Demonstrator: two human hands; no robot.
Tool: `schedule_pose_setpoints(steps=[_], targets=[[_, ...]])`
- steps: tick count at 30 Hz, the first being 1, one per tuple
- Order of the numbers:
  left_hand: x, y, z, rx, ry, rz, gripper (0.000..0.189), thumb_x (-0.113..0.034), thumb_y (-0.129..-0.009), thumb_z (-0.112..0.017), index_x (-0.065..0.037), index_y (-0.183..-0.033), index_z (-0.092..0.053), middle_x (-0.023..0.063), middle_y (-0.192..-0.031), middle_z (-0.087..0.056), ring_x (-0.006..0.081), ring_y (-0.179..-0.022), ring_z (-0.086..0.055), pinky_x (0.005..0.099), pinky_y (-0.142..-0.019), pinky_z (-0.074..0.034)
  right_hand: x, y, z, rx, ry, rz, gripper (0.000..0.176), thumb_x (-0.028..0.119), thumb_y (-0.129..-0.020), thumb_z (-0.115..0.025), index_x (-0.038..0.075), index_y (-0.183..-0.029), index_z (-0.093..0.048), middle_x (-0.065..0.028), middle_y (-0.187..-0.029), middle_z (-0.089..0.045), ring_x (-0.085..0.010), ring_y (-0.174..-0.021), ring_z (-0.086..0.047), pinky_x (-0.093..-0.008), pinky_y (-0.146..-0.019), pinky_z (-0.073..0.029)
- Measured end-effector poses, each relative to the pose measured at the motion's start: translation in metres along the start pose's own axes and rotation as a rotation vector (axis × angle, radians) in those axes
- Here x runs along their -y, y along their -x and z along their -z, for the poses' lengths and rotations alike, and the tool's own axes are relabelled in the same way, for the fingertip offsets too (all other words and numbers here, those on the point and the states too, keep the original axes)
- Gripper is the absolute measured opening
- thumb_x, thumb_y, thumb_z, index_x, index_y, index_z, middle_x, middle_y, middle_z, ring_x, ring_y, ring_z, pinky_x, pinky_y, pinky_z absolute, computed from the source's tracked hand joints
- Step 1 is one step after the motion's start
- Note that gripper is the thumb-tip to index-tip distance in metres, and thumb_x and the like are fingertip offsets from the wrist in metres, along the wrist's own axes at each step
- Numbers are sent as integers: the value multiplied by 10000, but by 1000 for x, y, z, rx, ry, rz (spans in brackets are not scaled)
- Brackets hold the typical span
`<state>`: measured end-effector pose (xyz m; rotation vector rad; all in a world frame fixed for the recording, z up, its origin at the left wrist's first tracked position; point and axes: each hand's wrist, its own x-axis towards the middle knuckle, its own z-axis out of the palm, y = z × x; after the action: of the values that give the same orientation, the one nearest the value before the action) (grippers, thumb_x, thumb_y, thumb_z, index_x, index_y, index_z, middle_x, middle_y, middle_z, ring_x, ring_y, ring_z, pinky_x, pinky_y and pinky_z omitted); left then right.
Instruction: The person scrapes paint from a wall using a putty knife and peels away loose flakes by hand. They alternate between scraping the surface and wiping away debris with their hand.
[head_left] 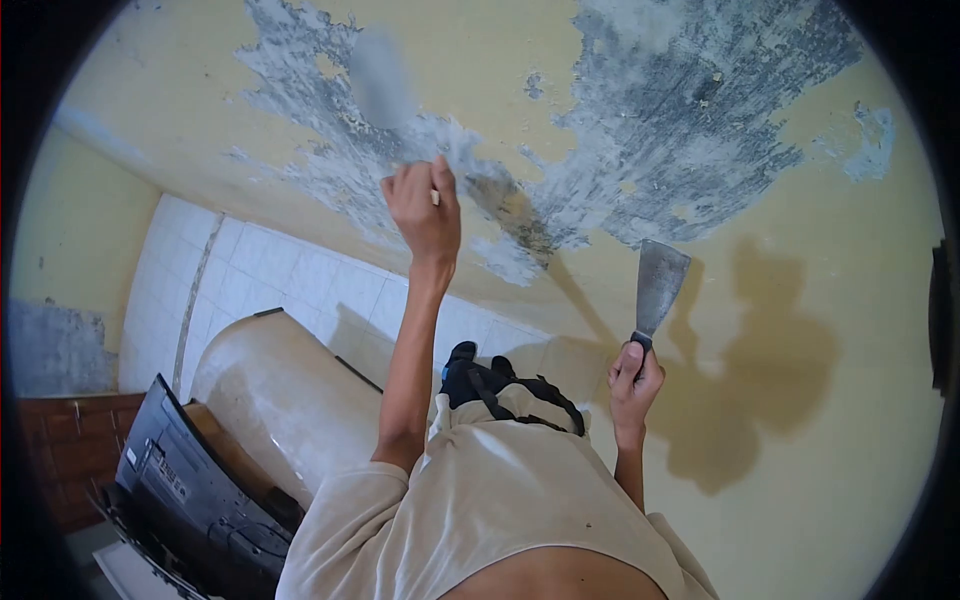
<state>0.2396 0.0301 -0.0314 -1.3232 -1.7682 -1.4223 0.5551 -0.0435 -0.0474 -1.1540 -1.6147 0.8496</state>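
My left hand (424, 208) is raised in front of the yellow wall (480, 50), its fingers closed. A small pale bit shows between thumb and fingers, but what the hand holds is unclear. Just above it is a blurred grey shape (382, 80), too smeared to name. Lower on the right, my right hand (636, 382) grips the dark handle of a putty knife (662, 285), its wide metal blade pointing up. The blade is near the lower edge of a rough grey patch (690, 120) where paint is gone. Whether it touches the wall cannot be told.
White floor tiles (340, 285) run along the wall's foot. At lower left are a rounded beige surface (280, 385), a dark flat screen seen from behind (180, 480) and a brown wooden piece (75, 450). Shadows fall on the wall at right.
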Motion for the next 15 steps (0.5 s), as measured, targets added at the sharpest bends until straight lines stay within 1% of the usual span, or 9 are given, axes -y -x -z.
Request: schedule_pose_setpoints(steps=[1, 2, 4, 5, 6, 8, 10, 12, 15], targets=[[-8, 2, 3, 6, -40, -84, 70, -94, -906, -630, -54, -904, -572, 50, -840, -566, 214, -663, -494, 338, -688, -380, -7, 0, 3, 35, -15, -29, 316, 270, -989, -504, 10, -811, -527, -7, -514, -437, -81, -457, -444, -255, -442, -345], [-19, 1, 0, 2, -52, -84, 70, -94, -906, -630, -54, -904, -572, 50, -840, -566, 214, -663, -494, 338, -688, -380, -12, -2, 5, 68, -30, -56, 308, 267, -987, -508, 10, -818, -531, -5, -514, -435, -81, -458, -447, -255, -442, -346], [-49, -6, -6, -175, 252, 61, 133, -100, -870, -688, -40, -941, -593, 52, -878, -596, 194, -710, -528, 328, -679, -400, -7, -7, 6, 98, 29, -11, 362, 302, -997, -487, 22, -768, -496, 3, -509, -418, -75, -451, -429, -251, -434, -340], [-59, -9, -5, -185, 359, 120, 199, -109, -846, -726, -29, -981, -604, 57, -903, -609, 171, -759, -555, 310, -671, -417, -4, -8, 8, 117, 96, 29, 420, 337, -1008, -466, 33, -718, -462, 11, -504, -402, -70, -445, -412, -246, -427, -333], [-61, -9, -9, -185, 359, 121, 199, -109, -846, -726, -29, -981, -604, 57, -903, -609, 171, -759, -555, 310, -671, -417, -4, -6, 10, 119, 97, 29, 420, 337, -1008, -466, 33, -718, -462, 11, -504, -402, -70, -445, -412, -246, -427, -333], [-62, -10, -19, -131, 384, 160, 210, -136, -853, -728, -28, -985, -606, 57, -900, -605, 155, -774, -558, 302, -673, -419, -6, -4, 16, 127, 57, 37, 281, 246, -980, -520, 4, -840, -540, -4, -518, -445, -79, -461, -447, -261, -446, -350], [-64, -12, -22, -125, 410, 171, 175, -129, -869, -709, -27, -975, -614, 57, -901, -611, 151, -777, -561, 293, -682, -429, -8, -1, 17, 109, 38, 9, 278, 244, -979, -520, 6, -837, -539, -7, -518, -447, -78, -460, -444, -262, -445, -349], [-66, -12, -22, -137, 413, 187, 131, -69, -871, -681, -9, -967, -614, 70, -881, -608, 181, -764, -573, 302, -660, -443, -11, 3, 18, 95, 19, -27, 275, 242, -978, -520, 7, -835, -537, -9, -518, -448, -77, -459, -442, -263, -445, -348], [-68, -10, -19, -136, 386, 264, 123, -110, -885, -684, -21, -955, -635, 64, -881, -626, 154, -755, -586, 283, -687, -473, -17, 6, 21, 100, -23, -57, 272, 242, -978, -520, 6, -842, -538, -11, -522, -447, -76, -464, -440, -260, -446, -344]])
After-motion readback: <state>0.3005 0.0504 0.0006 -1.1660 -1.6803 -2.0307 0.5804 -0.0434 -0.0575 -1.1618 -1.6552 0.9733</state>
